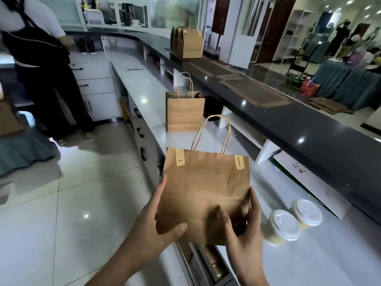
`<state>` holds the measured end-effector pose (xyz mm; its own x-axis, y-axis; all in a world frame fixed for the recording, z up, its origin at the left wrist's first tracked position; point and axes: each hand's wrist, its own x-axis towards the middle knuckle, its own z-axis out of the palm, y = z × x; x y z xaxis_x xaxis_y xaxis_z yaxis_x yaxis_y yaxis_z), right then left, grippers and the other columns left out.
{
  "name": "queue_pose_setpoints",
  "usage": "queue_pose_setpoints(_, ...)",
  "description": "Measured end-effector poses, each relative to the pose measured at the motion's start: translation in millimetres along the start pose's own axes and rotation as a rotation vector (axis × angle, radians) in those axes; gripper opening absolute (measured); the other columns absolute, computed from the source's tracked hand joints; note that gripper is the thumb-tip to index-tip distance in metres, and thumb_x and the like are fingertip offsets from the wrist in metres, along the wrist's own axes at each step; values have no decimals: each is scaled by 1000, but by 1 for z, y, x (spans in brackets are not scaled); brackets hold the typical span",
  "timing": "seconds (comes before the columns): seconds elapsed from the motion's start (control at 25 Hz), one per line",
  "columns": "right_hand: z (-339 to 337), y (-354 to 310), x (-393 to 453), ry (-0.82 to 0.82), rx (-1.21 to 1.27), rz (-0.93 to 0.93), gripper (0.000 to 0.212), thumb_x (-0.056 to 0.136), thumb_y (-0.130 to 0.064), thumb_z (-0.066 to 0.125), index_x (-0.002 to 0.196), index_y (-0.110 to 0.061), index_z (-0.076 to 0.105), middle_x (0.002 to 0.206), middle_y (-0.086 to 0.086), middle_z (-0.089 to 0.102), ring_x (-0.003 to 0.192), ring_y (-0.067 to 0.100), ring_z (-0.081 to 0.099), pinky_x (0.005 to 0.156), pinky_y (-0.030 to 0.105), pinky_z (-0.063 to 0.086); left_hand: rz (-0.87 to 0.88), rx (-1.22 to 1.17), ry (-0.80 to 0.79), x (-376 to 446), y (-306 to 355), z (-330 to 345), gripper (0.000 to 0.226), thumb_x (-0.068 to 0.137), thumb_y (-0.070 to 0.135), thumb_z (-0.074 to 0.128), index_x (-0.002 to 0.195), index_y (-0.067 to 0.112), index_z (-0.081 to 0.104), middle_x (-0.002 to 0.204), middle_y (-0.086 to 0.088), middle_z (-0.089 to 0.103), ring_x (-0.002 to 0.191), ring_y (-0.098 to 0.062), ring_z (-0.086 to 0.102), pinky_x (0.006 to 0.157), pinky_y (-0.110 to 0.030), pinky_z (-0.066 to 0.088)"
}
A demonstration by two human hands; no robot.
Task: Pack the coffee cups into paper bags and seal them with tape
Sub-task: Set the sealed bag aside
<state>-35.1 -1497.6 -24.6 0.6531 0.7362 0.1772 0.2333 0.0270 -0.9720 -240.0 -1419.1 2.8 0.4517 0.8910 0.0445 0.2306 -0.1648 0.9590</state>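
I hold a brown paper bag (206, 188) with both hands above the white counter (309, 261). Its top is closed by two tape strips, one at each upper corner, and its twisted handles stand up. My left hand (152, 230) grips the bag's lower left side, thumb across the front. My right hand (245, 232) grips the lower right side, thumb on the front and fingers round the edge. Two coffee cups with white lids (285, 225) (307, 212) stand on the counter just right of the bag. An open paper bag (184, 112) stands upright farther along the counter.
Sealed paper bags (188, 42) stand on the raised dark counter (309, 124) at the back. A person in a dark apron (41, 58) stands at the left by white cabinets. An open drawer (210, 267) lies under the held bag. The tiled floor (82, 193) spreads out to the left.
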Motion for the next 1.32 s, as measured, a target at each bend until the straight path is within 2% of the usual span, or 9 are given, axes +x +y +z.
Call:
queue_pose_setpoints(0.12,29,3,21,-55,-19,-35,89,74,-51,72,153,-50,30,140,-55,35,133,-22,38,109,24,36,-25,9,46,11,-8,-19,109,82,30,84,145,73,6,156,34,31,145,3,34,121,-41,35)
queue_pose_setpoints(0.28,72,8,54,-123,-61,-68,87,77,-52,70,154,-48,29,146,-49,33,133,-24,35,105,17,36,-67,-11,115,38,-24,-43,109,81,29,84,143,75,8,149,41,34,131,14,45,98,-9,45)
queue_pose_setpoints(0.36,95,12,74,-168,-63,-102,84,81,-45,72,154,-45,30,150,-43,34,134,-20,37,103,9,36,-79,-22,148,57,-31,-57,109,80,28,84,143,75,9,144,44,36,126,19,45,91,-4,45)
queue_pose_setpoints(0.44,119,15,99,-209,-49,-115,84,85,-34,74,155,-41,30,151,-42,33,135,-18,38,102,6,36,-92,-10,177,80,-35,-71,108,78,33,83,142,76,8,144,46,35,128,20,43,94,-6,45)
queue_pose_setpoints(0.6,164,12,152,-257,-20,-102,86,87,-30,76,155,-47,27,150,-43,35,134,-10,45,105,18,46,-109,5,227,134,-36,-100,108,73,42,82,142,76,6,156,33,30,138,8,39,112,-26,42)
queue_pose_setpoints(0.76,205,3,195,-302,-16,-110,85,84,-46,72,153,-54,24,153,-34,37,137,-3,45,108,28,48,-105,-17,272,174,-46,-124,108,73,41,82,145,73,8,154,32,35,129,15,45,94,-7,47)
queue_pose_setpoints(0.88,239,-3,217,-335,-30,-107,85,85,-46,72,153,-55,22,154,-31,38,139,1,44,111,38,48,-96,-24,303,199,-52,-148,108,73,41,82,145,73,9,151,37,36,129,16,44,94,-6,46)
queue_pose_setpoints(1.08,309,-10,252,-346,-33,-119,84,90,-36,73,154,-54,22,154,-27,42,140,2,45,112,41,48,-77,-3,310,248,-69,-205,108,75,41,83,146,71,7,157,29,34,139,5,41,113,-33,43)
queue_pose_setpoints(1.32,407,-28,291,-289,5,-144,83,91,-24,75,157,-42,26,150,-42,35,141,-13,35,115,24,39,-1,1,276,318,-93,-291,108,80,29,83,150,66,10,152,38,34,135,15,39,98,-8,44)
